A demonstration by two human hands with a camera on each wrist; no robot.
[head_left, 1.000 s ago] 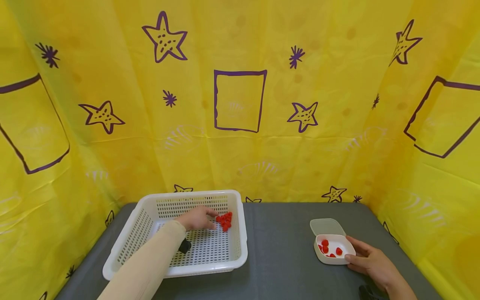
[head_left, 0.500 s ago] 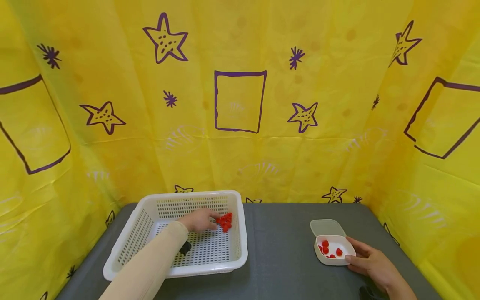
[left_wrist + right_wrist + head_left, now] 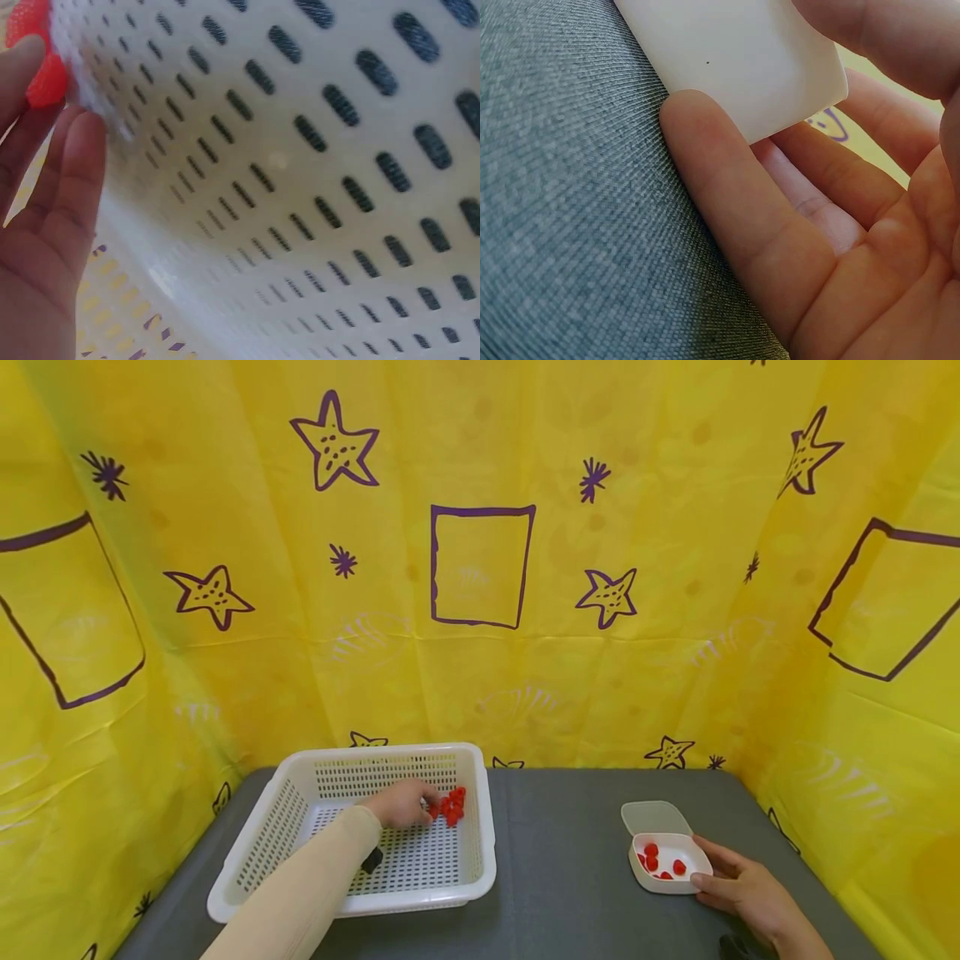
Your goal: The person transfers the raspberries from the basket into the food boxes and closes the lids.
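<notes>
My left hand (image 3: 403,802) reaches into the white slotted basket (image 3: 477,887) and pinches a red raspberry (image 3: 49,82) between thumb and fingers. Right beside the fingertips, a small heap of red raspberries (image 3: 453,806) lies at the basket's right end. On the right, my right hand (image 3: 750,893) holds a small white lidded box (image 3: 663,886) at its right side, thumb at the rim. Several raspberries (image 3: 652,851) lie in that box, and its pale lid (image 3: 656,817) is folded back. From the right wrist camera, fingers touch the smooth white box wall (image 3: 735,67).
The basket and the box stand apart on a grey cloth-covered table (image 3: 558,860). Yellow curtains (image 3: 480,693) with purple drawings rise behind and at both sides. Black wrist gear (image 3: 372,860) shows under the left forearm.
My left hand has closed on a raspberry and drawn it slightly left from the heap. The right hand and the box keep their place.
</notes>
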